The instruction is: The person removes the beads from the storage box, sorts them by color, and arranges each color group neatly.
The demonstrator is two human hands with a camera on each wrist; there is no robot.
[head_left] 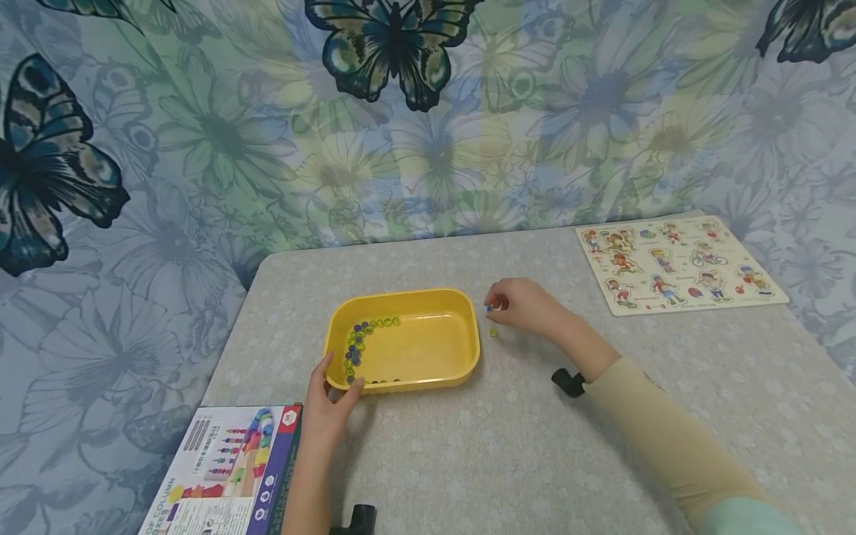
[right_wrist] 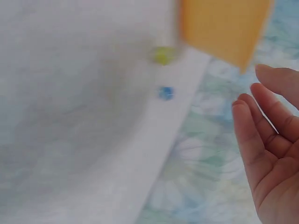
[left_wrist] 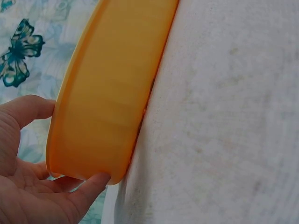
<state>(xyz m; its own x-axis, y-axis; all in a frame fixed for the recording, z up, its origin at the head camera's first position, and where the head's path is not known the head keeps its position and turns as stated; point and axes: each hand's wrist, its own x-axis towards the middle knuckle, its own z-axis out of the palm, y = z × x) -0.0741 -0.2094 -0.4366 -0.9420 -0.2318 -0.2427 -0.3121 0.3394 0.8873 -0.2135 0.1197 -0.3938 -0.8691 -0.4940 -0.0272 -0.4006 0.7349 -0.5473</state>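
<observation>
A yellow tray [head_left: 408, 297] stands on the table, with several yellow-green and blue marbles [head_left: 357, 334] along its left side and a few at the near wall. My left hand [head_left: 326, 416] grips the tray's near left corner, thumb on the near wall and fingers round the left side. Right of the tray, my right hand [head_left: 528, 306] hovers with fingers loosely bent. In the right wrist view, nothing shows between its thumb and fingers. By its fingertips a blue marble [right_wrist: 166, 93] lies on the table, next to a yellow-green marble [right_wrist: 163, 55].
A board with pictures of children [head_left: 682, 264] lies at the back right of the table. A box with a colourful printed lid [head_left: 221, 475] is at the front left, beside my left forearm. Behind the table hangs a flower and butterfly cloth [head_left: 441, 148].
</observation>
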